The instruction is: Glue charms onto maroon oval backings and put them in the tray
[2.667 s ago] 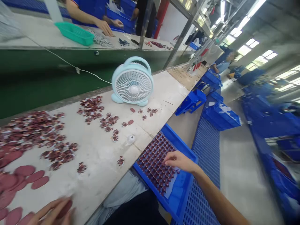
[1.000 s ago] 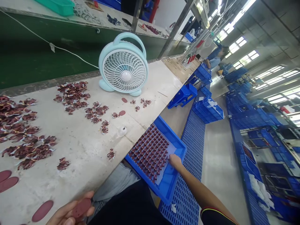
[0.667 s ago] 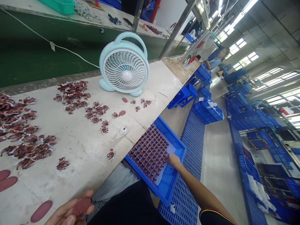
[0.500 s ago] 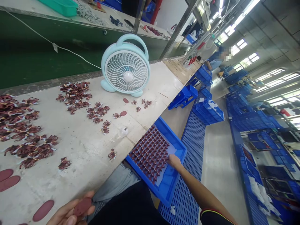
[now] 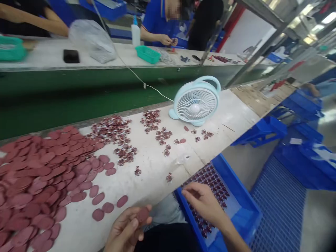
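My left hand point(image 5: 128, 227) pinches a dark red oval disc point(image 5: 142, 214) between thumb and fingers at the table's front edge. To its right, my right hand point(image 5: 201, 199) hovers over the near side of a blue tray point(image 5: 240, 189), thumb and fingers slightly apart, with nothing visible between them. Rows of small dark red pieces point(image 5: 217, 185) fill much of that tray. A large heap of red oval discs point(image 5: 44, 168) covers the left of the white table point(image 5: 154, 175). Small reddish-brown bundles point(image 5: 126, 154) lie in piles and singly behind my hands.
A light blue fan point(image 5: 195, 106) stands at the table's back, its cable point(image 5: 157, 91) running up left. Across a green partition point(image 5: 78, 87), people work at another bench with green baskets point(image 5: 148, 54). Blue crates point(image 5: 307, 164) stand at the right.
The view has swung left, bringing the disc heap into sight. My right hand has moved from the tray's far right part to its table side. My left hand still holds a disc.
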### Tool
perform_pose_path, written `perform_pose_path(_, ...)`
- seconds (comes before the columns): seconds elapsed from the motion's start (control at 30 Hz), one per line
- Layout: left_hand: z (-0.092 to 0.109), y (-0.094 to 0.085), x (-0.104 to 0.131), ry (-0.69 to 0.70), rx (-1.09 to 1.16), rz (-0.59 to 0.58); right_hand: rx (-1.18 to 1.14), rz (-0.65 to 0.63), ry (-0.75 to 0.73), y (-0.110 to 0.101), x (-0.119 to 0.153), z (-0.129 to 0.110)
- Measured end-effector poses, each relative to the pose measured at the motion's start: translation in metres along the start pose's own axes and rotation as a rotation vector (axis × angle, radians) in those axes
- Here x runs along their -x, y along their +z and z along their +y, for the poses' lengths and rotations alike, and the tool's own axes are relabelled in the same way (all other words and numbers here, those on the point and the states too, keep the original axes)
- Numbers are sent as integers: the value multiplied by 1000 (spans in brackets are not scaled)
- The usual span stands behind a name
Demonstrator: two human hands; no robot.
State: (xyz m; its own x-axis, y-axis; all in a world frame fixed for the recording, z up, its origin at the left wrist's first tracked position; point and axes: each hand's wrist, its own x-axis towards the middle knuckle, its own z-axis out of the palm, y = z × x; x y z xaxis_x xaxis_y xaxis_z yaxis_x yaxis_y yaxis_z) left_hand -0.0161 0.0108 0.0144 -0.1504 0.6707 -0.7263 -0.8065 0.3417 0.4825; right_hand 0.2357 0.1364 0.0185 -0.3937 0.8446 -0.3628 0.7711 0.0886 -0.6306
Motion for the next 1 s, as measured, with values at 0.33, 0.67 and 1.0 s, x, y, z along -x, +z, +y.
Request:
perform_pose_path(0.33,13,-22,4,124,200,21,376,-73,-317,72,-127,-143)
perform_pose_path(0.67,26,-16,-12,169,249,6,-125,-358,-251,29,-97,-124)
perform_pose_path(1.0,28,-2,-23,186,162,10,-639,-328,-96,44,-58,-139)
